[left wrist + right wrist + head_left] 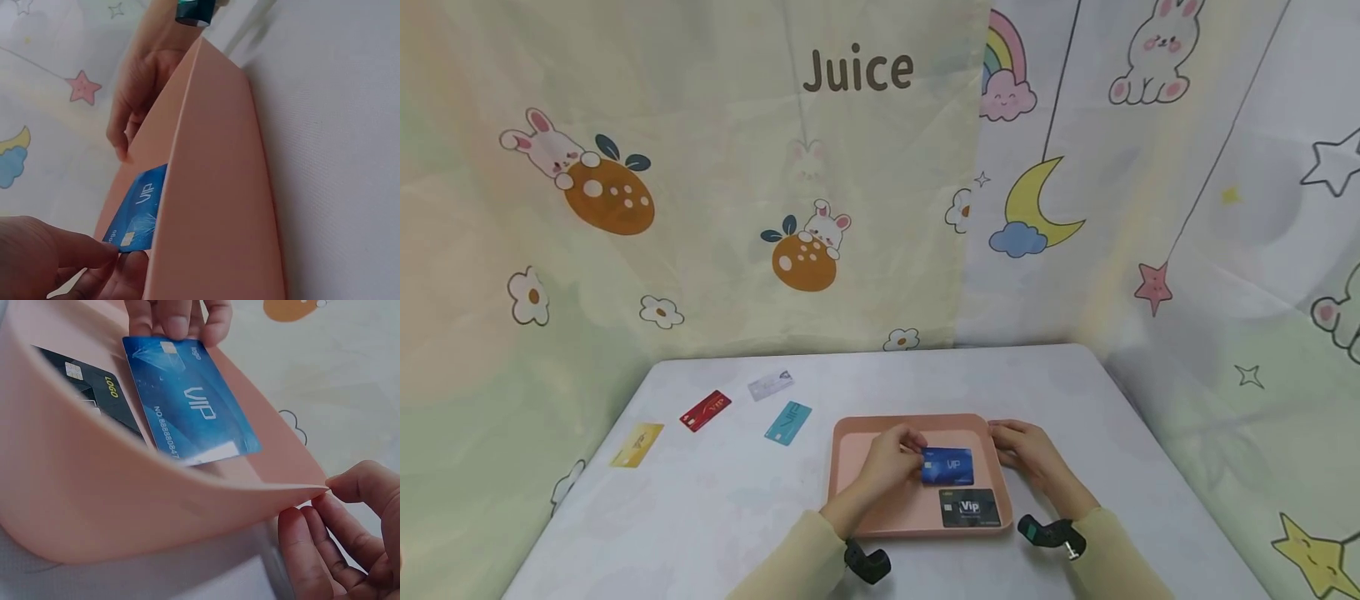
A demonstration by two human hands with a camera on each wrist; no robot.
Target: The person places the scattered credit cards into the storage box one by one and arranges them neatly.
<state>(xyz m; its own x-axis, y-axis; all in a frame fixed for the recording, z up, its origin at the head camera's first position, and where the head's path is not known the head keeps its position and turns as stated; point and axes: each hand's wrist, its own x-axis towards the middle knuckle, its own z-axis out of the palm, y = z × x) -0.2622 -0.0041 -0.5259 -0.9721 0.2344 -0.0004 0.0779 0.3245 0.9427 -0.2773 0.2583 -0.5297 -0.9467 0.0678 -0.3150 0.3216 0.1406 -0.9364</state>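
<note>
My left hand [891, 462] pinches the left edge of a blue VIP card [947, 467] inside a pink tray [880, 523]. In the right wrist view the blue card [194, 400] is slightly tilted, casting a shadow on the tray floor. Below it in the head view, a black Vip card [970, 507] lies in the tray's front right part. The right hand [1033, 458] holds the tray's far right corner; its thumb and fingers [362, 481] pinch the rim in the right wrist view.
Left of the tray, on the white table [715, 500], lie a gold card [637, 445], a red card [705, 411], a silver card [771, 385] and a teal card [787, 423]. A printed curtain [722, 167] hangs behind the table.
</note>
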